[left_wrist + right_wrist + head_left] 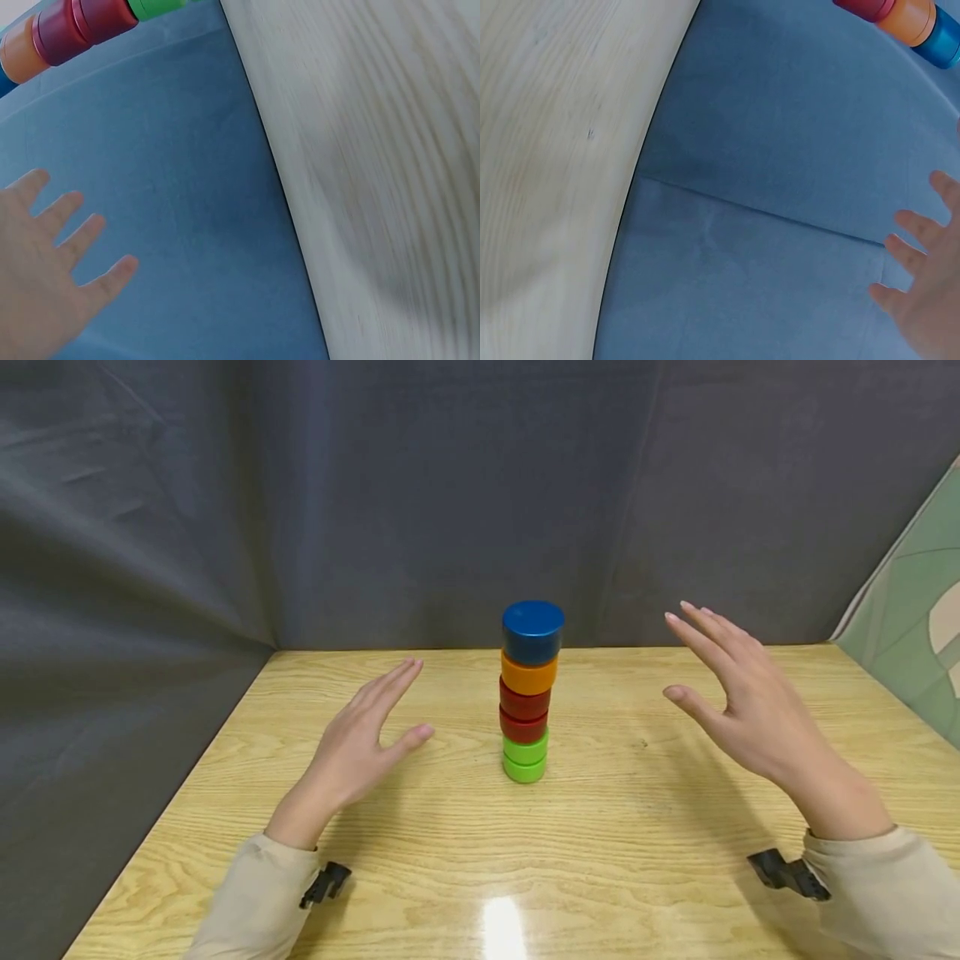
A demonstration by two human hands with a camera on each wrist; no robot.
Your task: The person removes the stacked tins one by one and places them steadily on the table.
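1. A tower (pixel 528 693) of six round discs stands upright near the middle of a wooden table (pixel 615 860), with the left hand (pixel 360 739) and the right hand (pixel 738 697) held on either side of it, both apart from it.
2. Both hands are flat and empty, fingers straight and thumbs spread; neither touches a disc.
3. Only the head view shows the full tower: a blue disc (pixel 532 631) on top, an orange disc (pixel 528 675) under it, two red discs (pixel 523 712) below that, and two green discs (pixel 524 757) at the base, resting on the table.
4. The left wrist view catches just part of the tower in its top left corner (the blue disc is barely a sliver at the edge there), plus the outstretched fingers (pixel 82 236) against the cloth.
5. The right wrist view shows the red, orange and blue end of the tower in its top right corner; the green discs fall outside it.
6. The discs are smooth, thick and puck-shaped, with a slight sheen.
7. The table has pale, strongly grained wood with a glossy patch near the front edge.
8. A dark grey cloth (pixel 300 502), creased in long folds, hangs behind and to the left.
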